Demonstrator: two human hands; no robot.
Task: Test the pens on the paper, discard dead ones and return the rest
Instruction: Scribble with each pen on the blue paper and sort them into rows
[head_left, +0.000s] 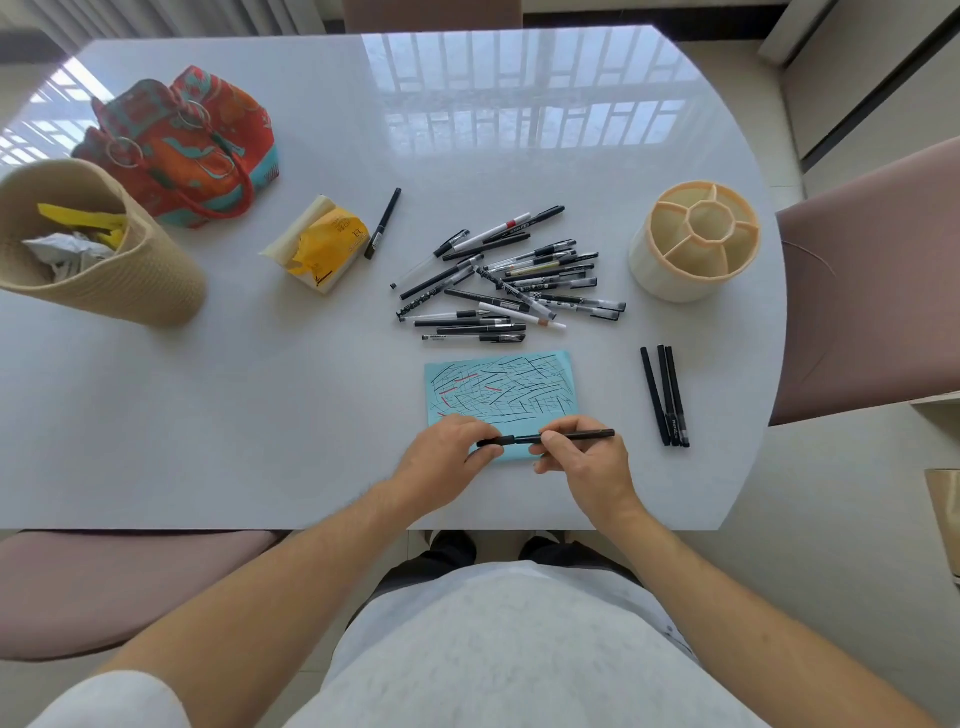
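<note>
A black pen (579, 434) lies level over the near edge of the blue paper (501, 387), which is covered in black and red strokes. My right hand (582, 460) pinches the pen's barrel. My left hand (447, 454) pinches its cap (494, 442) at the left end, cap and barrel nearly together. A pile of several pens (511, 278) lies beyond the paper. Three black pens (667, 397) lie side by side to the right. One black pen (383, 223) lies alone at the left.
A cream pen holder with compartments (696, 241) stands at the right. A woven beige basket (98, 244) with crumpled paper stands at the left, a red patterned bag (192, 145) behind it. A yellow tissue pack (319, 244) lies between. Chairs surround the white table (260, 389).
</note>
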